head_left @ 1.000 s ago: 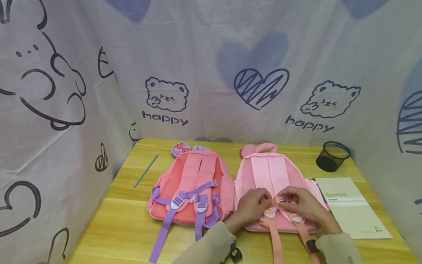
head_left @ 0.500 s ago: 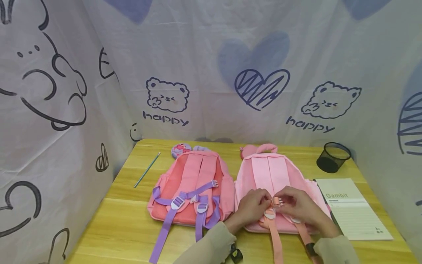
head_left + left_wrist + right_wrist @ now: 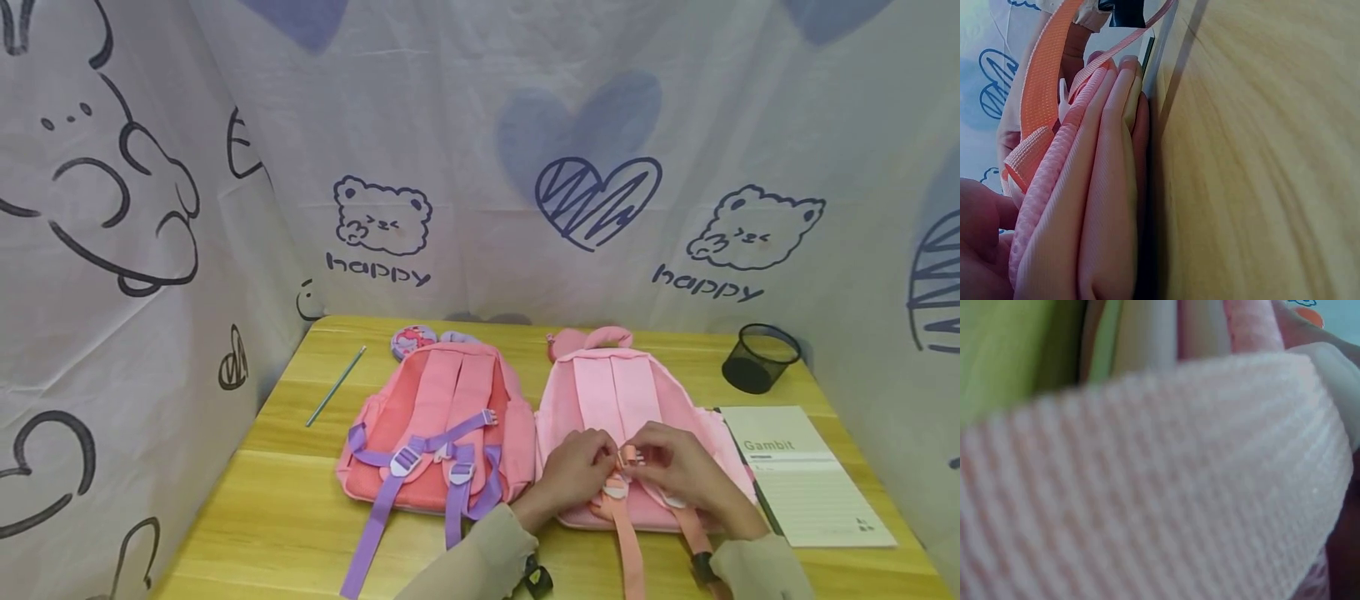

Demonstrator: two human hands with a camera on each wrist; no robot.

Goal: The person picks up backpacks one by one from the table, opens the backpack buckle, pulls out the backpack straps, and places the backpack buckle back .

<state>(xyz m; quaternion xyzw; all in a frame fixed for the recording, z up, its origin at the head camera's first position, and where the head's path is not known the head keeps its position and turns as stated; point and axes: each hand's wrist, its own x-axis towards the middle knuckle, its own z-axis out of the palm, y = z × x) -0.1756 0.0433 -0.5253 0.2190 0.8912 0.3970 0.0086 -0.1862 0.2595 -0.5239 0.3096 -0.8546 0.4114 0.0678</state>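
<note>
A light pink backpack (image 3: 633,387) lies on the table with its orange straps toward me. Over its lower back, my left hand (image 3: 573,467) pinches an orange strap between curled fingers and thumb. Close beside it, my right hand (image 3: 675,462) pinches the short orange strap end with a prong buckle (image 3: 632,455). Below the hands sits a white strap adjuster (image 3: 617,488); my right hand partly covers another. In the left wrist view, an orange strap (image 3: 1044,69) rises past the backpack's side. A blurred strap (image 3: 1147,487) fills most of the right wrist view. Fingertip contacts are partly hidden.
A coral backpack (image 3: 453,375) with purple straps lies to the left. Farther left is a pencil (image 3: 336,386). On the right are a notebook (image 3: 810,479) and a black mesh pen cup (image 3: 759,358). Printed curtains surround the wooden table (image 3: 247,500).
My right hand has shifted slightly left and now covers more of the right-hand adjuster. The buckle end has tilted a little between the fingers. My left hand stays nearly still.
</note>
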